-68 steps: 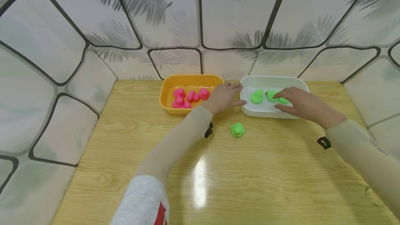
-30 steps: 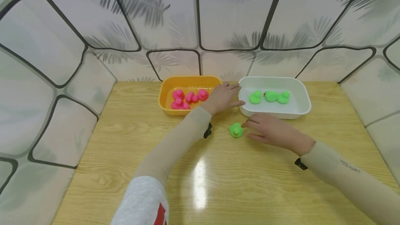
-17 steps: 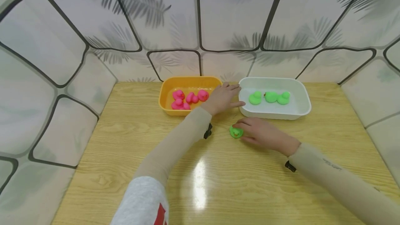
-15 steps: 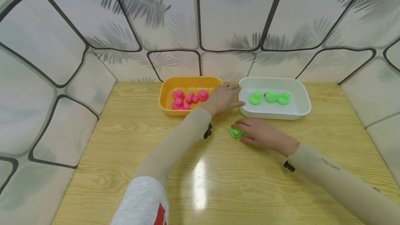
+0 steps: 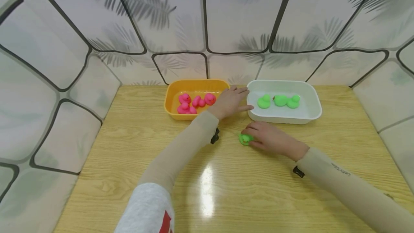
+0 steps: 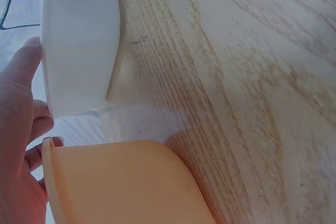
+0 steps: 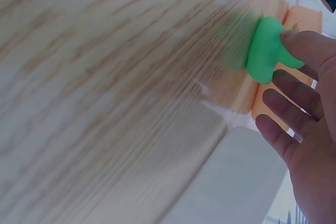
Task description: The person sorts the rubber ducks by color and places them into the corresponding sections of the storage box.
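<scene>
My right hand [image 5: 270, 139] pinches a green rubber duck [image 5: 245, 138] between thumb and fingers, in front of the white tub [image 5: 284, 120]. In the right wrist view the thumb presses on one side of the duck [image 7: 264, 51], while the other fingers are spread. My left hand [image 5: 229, 103] lies between the two tubs, its fingers extended and touching their rims. The left wrist view has its thumb on the rim of the white tub [image 6: 79, 40] and a fingertip at the edge of the orange tub [image 6: 126, 182].
Several pink rubber ducks [image 5: 185, 98] sit in the orange tub [image 5: 180, 117], on the left. Inside the white tub are 3 green ducks [image 5: 264, 101]. Both tubs stand at the back of the wooden table [image 5: 136, 161], against a patterned backdrop [image 5: 245, 17].
My right hand has moved from over the white tub forward and left to the green duck on the table and now pinches it; the duck has shifted slightly. My left hand has stayed put.
</scene>
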Motion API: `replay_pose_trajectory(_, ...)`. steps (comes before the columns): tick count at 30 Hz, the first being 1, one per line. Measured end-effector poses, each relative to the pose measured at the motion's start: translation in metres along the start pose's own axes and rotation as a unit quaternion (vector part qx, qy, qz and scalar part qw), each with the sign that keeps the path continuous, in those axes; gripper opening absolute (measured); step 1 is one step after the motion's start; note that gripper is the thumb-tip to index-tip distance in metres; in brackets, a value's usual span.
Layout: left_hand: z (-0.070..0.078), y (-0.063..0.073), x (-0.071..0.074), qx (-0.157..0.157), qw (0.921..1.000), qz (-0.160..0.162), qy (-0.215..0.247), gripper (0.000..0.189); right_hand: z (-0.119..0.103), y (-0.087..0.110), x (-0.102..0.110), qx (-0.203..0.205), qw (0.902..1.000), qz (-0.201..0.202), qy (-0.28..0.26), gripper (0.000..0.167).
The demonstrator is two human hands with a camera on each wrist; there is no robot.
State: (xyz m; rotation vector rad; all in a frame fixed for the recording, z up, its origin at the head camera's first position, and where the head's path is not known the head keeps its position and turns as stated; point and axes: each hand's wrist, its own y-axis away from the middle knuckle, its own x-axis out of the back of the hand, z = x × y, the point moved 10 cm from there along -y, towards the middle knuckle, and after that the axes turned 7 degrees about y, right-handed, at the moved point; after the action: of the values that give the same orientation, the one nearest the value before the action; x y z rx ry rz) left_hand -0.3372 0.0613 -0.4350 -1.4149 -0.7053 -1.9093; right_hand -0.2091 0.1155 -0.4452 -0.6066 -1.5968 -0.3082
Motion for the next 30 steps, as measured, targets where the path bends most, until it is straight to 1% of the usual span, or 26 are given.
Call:
replay_pose_trajectory(7,-0.001,0.0,-0.001,0.0,1.0,0.003,0.006,0.076,0.0,0.004,0.002,-0.001,1.0,0.0,0.002,0.031)
replay_pose_trajectory(14,-0.001,-0.001,-0.001,0.001,1.0,-0.003,0.001,0.077,-0.001,0.012,0.015,-0.002,0.9999,0.01,-0.007,0.031)
replay_pose_trajectory(18,0.001,-0.001,0.0,0.0,1.0,-0.001,0.001,0.077,0.001,0.018,0.022,-0.004,0.9998,0.017,-0.003,0.033)
replay_pose_trajectory(23,0.001,-0.001,0.0,-0.001,1.0,0.001,-0.001,0.077,0.003,0.027,0.038,0.01,0.9989,0.045,0.009,0.037)
replay_pose_trajectory(30,0.0,-0.001,0.0,-0.002,1.0,0.006,0.001,0.077,0.015,0.034,0.067,0.01,0.996,0.08,0.038,0.045)
